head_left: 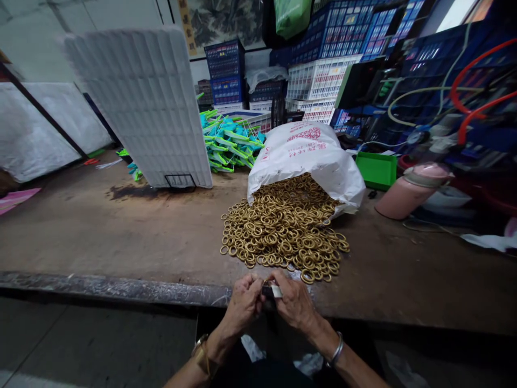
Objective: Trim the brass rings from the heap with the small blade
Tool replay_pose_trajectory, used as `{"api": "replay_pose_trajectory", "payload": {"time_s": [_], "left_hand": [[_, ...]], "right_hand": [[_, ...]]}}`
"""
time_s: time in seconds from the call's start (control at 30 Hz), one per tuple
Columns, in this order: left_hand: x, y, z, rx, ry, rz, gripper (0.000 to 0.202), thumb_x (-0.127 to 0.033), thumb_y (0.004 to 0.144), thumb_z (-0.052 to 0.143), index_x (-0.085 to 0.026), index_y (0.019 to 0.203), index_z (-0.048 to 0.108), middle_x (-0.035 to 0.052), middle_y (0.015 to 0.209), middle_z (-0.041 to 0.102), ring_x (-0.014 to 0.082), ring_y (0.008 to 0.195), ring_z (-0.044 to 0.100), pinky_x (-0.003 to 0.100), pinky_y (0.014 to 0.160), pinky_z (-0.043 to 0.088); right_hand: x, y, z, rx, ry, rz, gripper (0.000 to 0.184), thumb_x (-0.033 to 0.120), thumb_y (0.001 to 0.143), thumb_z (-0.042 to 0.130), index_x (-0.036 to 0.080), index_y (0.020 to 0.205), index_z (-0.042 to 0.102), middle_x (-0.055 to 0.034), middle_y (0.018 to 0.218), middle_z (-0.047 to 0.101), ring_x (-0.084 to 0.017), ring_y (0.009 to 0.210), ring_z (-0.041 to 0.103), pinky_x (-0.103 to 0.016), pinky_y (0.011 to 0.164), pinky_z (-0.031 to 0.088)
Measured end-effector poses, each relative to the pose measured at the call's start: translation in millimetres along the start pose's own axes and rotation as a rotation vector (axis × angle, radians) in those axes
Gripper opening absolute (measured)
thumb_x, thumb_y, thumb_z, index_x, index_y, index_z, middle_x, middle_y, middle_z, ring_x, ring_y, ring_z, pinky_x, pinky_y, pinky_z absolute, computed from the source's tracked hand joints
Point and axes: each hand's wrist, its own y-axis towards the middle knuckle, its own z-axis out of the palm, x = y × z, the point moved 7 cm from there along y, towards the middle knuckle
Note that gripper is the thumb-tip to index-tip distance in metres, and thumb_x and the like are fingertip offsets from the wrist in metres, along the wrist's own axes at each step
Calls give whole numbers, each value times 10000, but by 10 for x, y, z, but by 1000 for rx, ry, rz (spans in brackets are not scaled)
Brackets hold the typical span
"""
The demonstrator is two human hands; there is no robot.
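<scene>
1. We saw a small dark-and-white part point(272, 291) pinched between both hands at the near edge of the workbench point(121, 237); what it was, we could not tell.
2. The left hand point(243, 304) had its fingers closed on the part from the left.
3. The right hand point(294, 303) gripped it from the right, thumbs nearly meeting.
4. Just beyond lay a heap of brass rings point(285, 229), spilling from a white sack point(309, 156).
5. Further back stood a white ribbed tray point(145, 102), teal clips point(230, 143), a pink flask point(412, 188).
</scene>
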Motion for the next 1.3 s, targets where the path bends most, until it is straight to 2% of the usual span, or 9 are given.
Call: {"api": "replay_pose_trajectory", "payload": {"time_s": [0.2,0.3,0.4,0.57,0.67,0.8,1.0,1.17,1.3], "left_hand": [[-27,-59,48,55,-49,-6,351,-508,740,486,-167,668,445,-51,481,499,33,311,353,159,329,262],[-29,-58,39,50,-59,1,340,-494,733,502,-166,676,437,-40,509,522,39,331,393,156,337,292],[-34,-57,22,21,-9,12,340,-495,722,513,-168,688,426,-33,534,542,44,348,425,156,349,319],[-146,-89,42,14,60,106,360,-510,710,521,-163,656,442,-39,531,512,43,362,429,158,352,323],[-150,-104,49,36,26,85,372,-514,705,529,-150,654,472,-31,532,515,50,379,449,167,373,351],[-58,-106,67,108,-95,4,383,-509,695,552,-128,687,520,1,595,554,59,412,482,181,399,381],[10,-112,88,152,-333,-78,315,-420,684,617,-129,763,525,17,666,576,64,460,503,173,404,393],[-38,-111,86,128,-306,-72,321,-415,660,640,-129,729,512,14,660,572,62,458,499,171,403,394],[-55,-77,44,68,-207,-15,344,-451,638,641,-139,697,506,1,648,563,59,461,482,181,429,404]], "right_hand": [[-3,8,41,50,56,30,114,192,734,443,173,835,492,-25,660,623,-155,586,572,-231,523,332],[-59,28,61,89,229,134,126,214,779,388,182,842,493,0,654,601,-128,583,548,-219,544,356],[-121,70,66,103,418,252,199,321,819,360,180,840,500,19,630,565,-115,585,518,-214,560,375],[-108,136,130,171,651,295,361,425,822,331,176,593,456,29,516,485,-94,509,451,-211,529,361],[-129,134,173,181,737,348,324,404,798,367,181,574,433,48,486,452,-81,468,419,-202,501,349],[-178,121,134,116,702,402,239,354,754,424,179,593,447,60,488,438,-81,481,410,-198,503,343],[-168,130,83,100,652,393,225,327,755,414,170,607,476,35,542,492,-96,533,453,-208,538,357],[-231,131,104,117,581,390,269,332,786,353,179,593,459,28,535,491,-100,523,451,-205,518,344],[-294,98,73,95,254,324,220,237,771,343,187,599,469,27,537,486,-102,517,425,-205,507,296]]}}
